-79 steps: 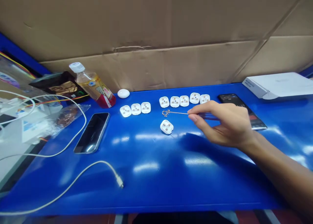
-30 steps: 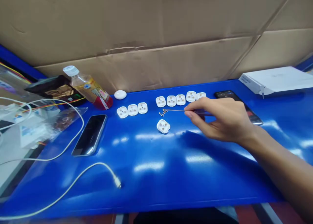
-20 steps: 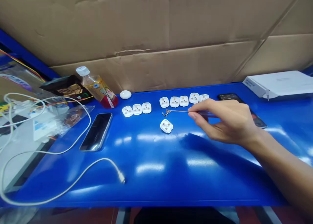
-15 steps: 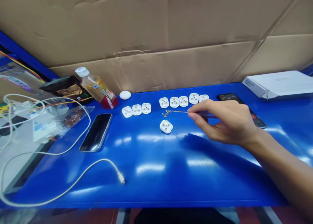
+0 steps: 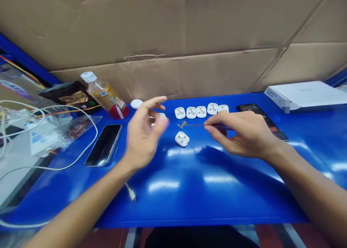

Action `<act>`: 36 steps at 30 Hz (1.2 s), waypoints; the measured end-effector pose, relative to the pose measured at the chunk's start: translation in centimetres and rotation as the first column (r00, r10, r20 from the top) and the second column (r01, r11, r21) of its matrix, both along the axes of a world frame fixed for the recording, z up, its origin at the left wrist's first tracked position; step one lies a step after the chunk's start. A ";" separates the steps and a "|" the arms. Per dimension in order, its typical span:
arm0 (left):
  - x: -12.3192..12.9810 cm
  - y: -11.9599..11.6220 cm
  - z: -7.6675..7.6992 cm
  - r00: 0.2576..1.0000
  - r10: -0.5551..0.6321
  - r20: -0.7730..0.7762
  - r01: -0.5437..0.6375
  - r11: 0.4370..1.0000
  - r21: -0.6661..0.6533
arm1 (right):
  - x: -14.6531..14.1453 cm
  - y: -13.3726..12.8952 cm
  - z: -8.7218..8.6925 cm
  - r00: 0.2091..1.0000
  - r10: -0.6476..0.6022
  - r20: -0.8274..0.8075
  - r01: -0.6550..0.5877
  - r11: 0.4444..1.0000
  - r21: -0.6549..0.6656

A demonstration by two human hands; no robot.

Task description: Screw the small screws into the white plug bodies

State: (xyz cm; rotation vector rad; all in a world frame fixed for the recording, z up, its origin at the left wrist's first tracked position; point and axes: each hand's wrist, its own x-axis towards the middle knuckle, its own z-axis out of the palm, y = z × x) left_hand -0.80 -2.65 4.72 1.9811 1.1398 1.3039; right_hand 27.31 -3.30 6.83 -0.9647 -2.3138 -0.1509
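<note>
Our right hand [image 5: 244, 136] pinches a slim metallic rod [image 5: 195, 125], tip at the tiny brassy screws [image 5: 182, 125]; our blurred left hand [image 5: 141, 138] curls in an unclosed C. Nearer us lies a rounded white shell [image 5: 182, 139].

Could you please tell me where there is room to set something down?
There is bare table between the cable plug and the right forearm. Another patch lies between the right forearm and the white box. It is crowded around the screws, with white pieces, left hand and right hand close by.

Probably a workshop — tiny screws [image 5: 182, 125], white housings [image 5: 184, 138], blue bench [image 5: 217, 204].
</note>
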 end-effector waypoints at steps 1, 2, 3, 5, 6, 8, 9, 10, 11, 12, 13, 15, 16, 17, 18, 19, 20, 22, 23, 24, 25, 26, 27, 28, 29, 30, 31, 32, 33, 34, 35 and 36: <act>0.4 0.9 -0.7 0.999 -0.033 -0.036 0.032 0.999 -0.011 | 0.0 0.1 -0.1 1.000 0.017 0.006 -0.017 1.000 -0.011; 0.7 1.6 -1.3 0.992 -0.083 -0.092 0.080 0.996 -0.034 | 0.1 0.1 -0.1 0.999 0.035 0.013 -0.035 0.999 -0.023; 0.7 1.9 -1.8 0.984 -0.113 -0.141 0.106 0.993 -0.057 | 0.1 0.2 -0.2 0.999 0.048 0.024 -0.047 0.998 -0.036; 0.5 2.1 -2.6 0.955 -0.169 -0.245 0.145 0.983 -0.113 | 0.2 0.3 -0.3 0.997 0.063 0.047 -0.061 0.997 -0.053; 0.2 2.0 -2.9 0.939 -0.191 -0.287 0.155 0.977 -0.143 | 0.3 0.3 -0.3 0.996 0.070 0.054 -0.067 0.996 -0.055; -0.3 1.8 -3.3 0.911 -0.235 -0.338 0.178 0.965 -0.191 | 0.3 0.3 -0.3 0.996 0.070 0.063 -0.067 0.997 -0.049; -0.5 1.8 -3.5 0.902 -0.258 -0.347 0.196 0.959 -0.205 | 0.3 0.3 -0.3 0.995 0.068 0.068 -0.065 0.997 -0.048; -0.5 1.8 -3.6 0.895 -0.278 -0.348 0.213 0.953 -0.214 | 0.3 0.3 -0.3 0.995 0.068 0.076 -0.064 0.996 -0.055; -0.6 1.8 -3.8 0.891 -0.296 -0.345 0.231 0.948 -0.219 | 0.3 0.3 -0.3 0.994 0.071 0.089 -0.065 0.995 -0.070; -0.6 1.9 -3.9 0.890 -0.306 -0.338 0.243 0.945 -0.218 | 0.3 0.2 -0.3 0.992 0.080 0.100 -0.072 0.994 -0.085; -0.5 1.9 -4.0 0.891 -0.310 -0.331 0.247 0.944 -0.217 | 0.2 0.2 -0.3 0.990 0.093 0.108 -0.082 0.992 -0.098; -0.5 2.0 -4.1 0.894 -0.308 -0.326 0.244 0.944 -0.222 | 0.1 0.2 -0.4 0.986 0.125 0.106 -0.115 0.988 -0.103; -0.5 2.0 -4.1 0.895 -0.306 -0.325 0.241 0.944 -0.225 | 0.1 0.2 -0.4 0.985 0.138 0.101 -0.128 0.987 -0.101; -0.5 2.0 -4.1 0.894 -0.306 -0.326 0.239 0.943 -0.229 | 0.1 0.3 -0.5 0.985 0.145 0.096 -0.135 0.986 -0.101; -0.5 2.0 -4.1 0.893 -0.309 -0.328 0.240 0.942 -0.235 | 0.1 0.3 -0.5 0.985 0.149 0.093 -0.139 0.985 -0.105; -0.5 1.9 -4.0 0.891 -0.313 -0.329 0.240 0.940 -0.243 | 0.1 0.3 -0.6 0.984 0.149 0.094 -0.138 0.984 -0.114; -0.5 1.9 -4.0 0.890 -0.315 -0.329 0.240 0.939 -0.248 | 0.1 0.3 -0.6 0.984 0.150 0.097 -0.138 0.983 -0.122; -0.5 1.9 -4.0 0.889 -0.316 -0.330 0.238 0.937 -0.256 | 0.2 0.3 -0.7 0.982 0.155 0.112 -0.138 0.980 -0.141; -0.5 1.9 -4.0 0.889 -0.315 -0.331 0.236 0.937 -0.258 | 0.3 0.3 -0.8 0.980 0.159 0.120 -0.141 0.979 -0.149; -0.5 1.9 -4.0 0.889 -0.314 -0.333 0.234 0.937 -0.260 | 0.3 0.3 -0.8 0.978 0.164 0.128 -0.143 0.977 -0.156; -0.5 1.9 -4.1 0.889 -0.314 -0.335 0.233 0.937 -0.260 | 0.4 0.3 -0.9 0.977 0.165 0.132 -0.143 0.976 -0.163; -0.5 1.9 -4.1 0.887 -0.315 -0.338 0.234 0.937 -0.261 | 0.4 0.3 -0.9 0.977 0.165 0.134 -0.141 0.976 -0.168; -0.5 1.9 -4.1 0.885 -0.317 -0.340 0.234 0.936 -0.262 | 0.4 0.4 -0.9 0.977 0.162 0.135 -0.138 0.976 -0.171; -0.5 2.0 -4.2 0.885 -0.316 -0.341 0.234 0.937 -0.260 | 0.4 0.4 -1.0 0.978 0.161 0.131 -0.137 0.976 -0.170; -0.5 2.0 -4.2 0.885 -0.314 -0.344 0.232 0.938 -0.259 | 0.4 0.4 -1.0 0.979 0.162 0.128 -0.139 0.975 -0.171; -0.5 2.0 -4.2 0.884 -0.313 -0.347 0.231 0.938 -0.258 | 0.4 0.5 -1.0 0.978 0.166 0.124 -0.144 0.975 -0.171; -0.5 1.9 -4.1 0.882 -0.312 -0.352 0.229 0.938 -0.258 | 0.4 0.5 -1.0 0.978 0.170 0.121 -0.148 0.974 -0.172; -0.4 1.9 -4.1 0.880 -0.312 -0.358 0.227 0.939 -0.259 | 0.4 0.5 -1.0 0.977 0.176 0.122 -0.153 0.972 -0.177; -0.4 1.9 -4.0 0.878 -0.313 -0.363 0.227 0.939 -0.259 | 0.4 0.5 -1.0 0.976 0.180 0.126 -0.156 0.971 -0.183; -0.4 1.9 -3.9 0.876 -0.313 -0.366 0.226 0.939 -0.260 | 0.3 0.5 -1.0 0.974 0.183 0.130 -0.157 0.970 -0.187; -0.4 1.9 -3.8 0.876 -0.313 -0.366 0.226 0.939 -0.261 | 0.3 0.5 -0.9 0.974 0.184 0.135 -0.157 0.969 -0.190; -0.4 1.8 -3.8 0.878 -0.312 -0.364 0.224 0.938 -0.263 | 0.3 0.5 -0.9 0.973 0.185 0.137 -0.157 0.969 -0.191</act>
